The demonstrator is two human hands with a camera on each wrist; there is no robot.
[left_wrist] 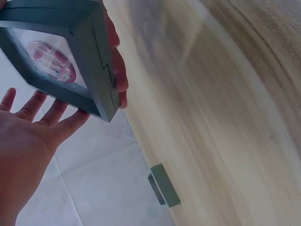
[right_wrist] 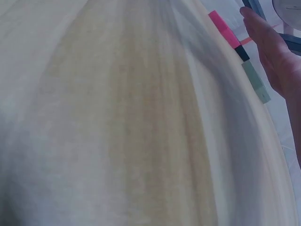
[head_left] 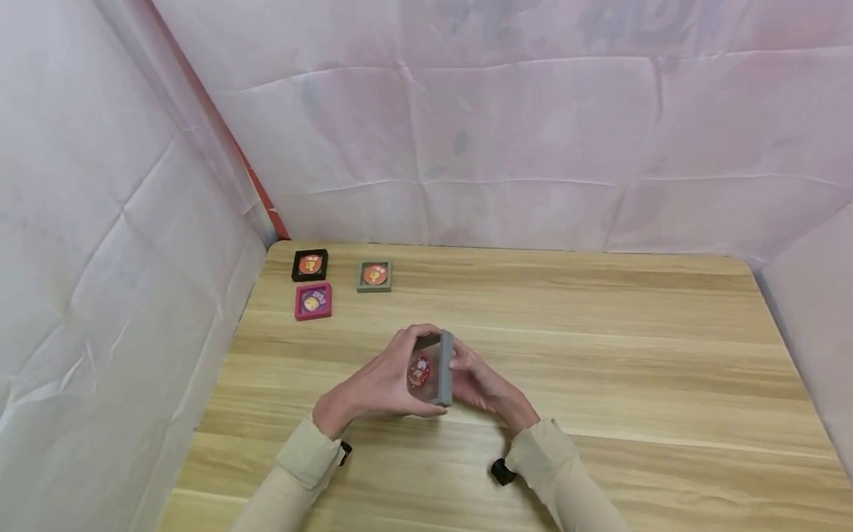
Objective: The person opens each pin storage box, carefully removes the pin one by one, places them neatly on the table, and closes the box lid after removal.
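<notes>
Both hands hold up a grey square display frame (head_left: 445,369) above the table, tilted on edge. Inside it, a round red badge (head_left: 419,372) hangs between clear film. My left hand (head_left: 383,382) spans the frame, with fingers at its upper edge and the thumb at its lower edge. My right hand (head_left: 481,383) grips the frame's right side. In the left wrist view, fingertips of the left hand (left_wrist: 33,136) touch one rim of the frame (left_wrist: 91,61), and the right hand's fingers (left_wrist: 118,70) wrap the opposite side. The right wrist view catches the right hand (right_wrist: 277,61) at the frame's corner.
Toward the table's back left lie a black frame (head_left: 308,253), a pink frame (head_left: 297,304) and a grey-green frame (head_left: 376,289), each with a round badge. Pale sheeting (head_left: 537,140) hangs around the wooden table (head_left: 629,350) at the back and sides.
</notes>
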